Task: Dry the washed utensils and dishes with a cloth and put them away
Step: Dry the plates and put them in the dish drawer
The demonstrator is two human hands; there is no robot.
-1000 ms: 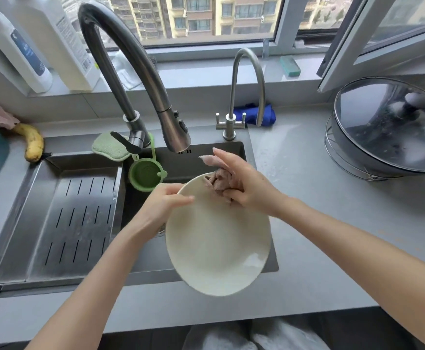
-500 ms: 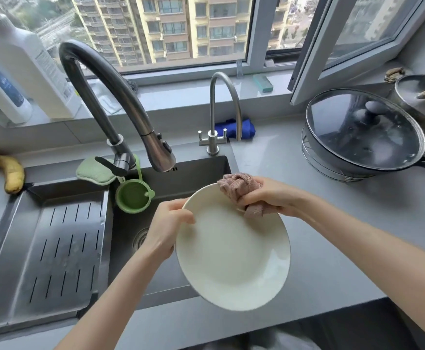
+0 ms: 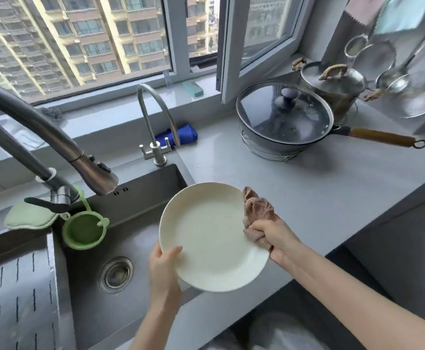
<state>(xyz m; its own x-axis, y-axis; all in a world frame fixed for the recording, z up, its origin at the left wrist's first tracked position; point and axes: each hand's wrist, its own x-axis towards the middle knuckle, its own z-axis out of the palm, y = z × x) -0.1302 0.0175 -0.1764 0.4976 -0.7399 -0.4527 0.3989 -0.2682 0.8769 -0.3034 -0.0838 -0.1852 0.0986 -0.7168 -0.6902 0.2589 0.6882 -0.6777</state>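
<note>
Head view: nearest, the left grip (image 3: pixel 164 269) holds the plate (image 3: pixel 211 236) by its lower-left rim, thumb on the face and fingers behind. The plate is held in the air, tilted toward the camera, above where the sink (image 3: pixel 156 178) meets the table (image 3: pixel 294 198). At its right rim the right grip (image 3: pixel 272 238) is clenched round a bunched pinkish cloth (image 3: pixel 258 208), which touches that edge. The step in hand looks like drying the plate, with the rim being wiped. The face seems free of drops, but the back is hidden. Next, I judge, the cloth should pass round the rest of the rim and the underside while the left grip turns the plate. Then it needs a storage spot, and none shows plainly here. Farther off, a lidded wok (image 3: pixel 282 117) stands on the table, and a blue rag (image 3: pixel 181 133) lies behind the small tap (image 3: pixel 156 154).
</note>
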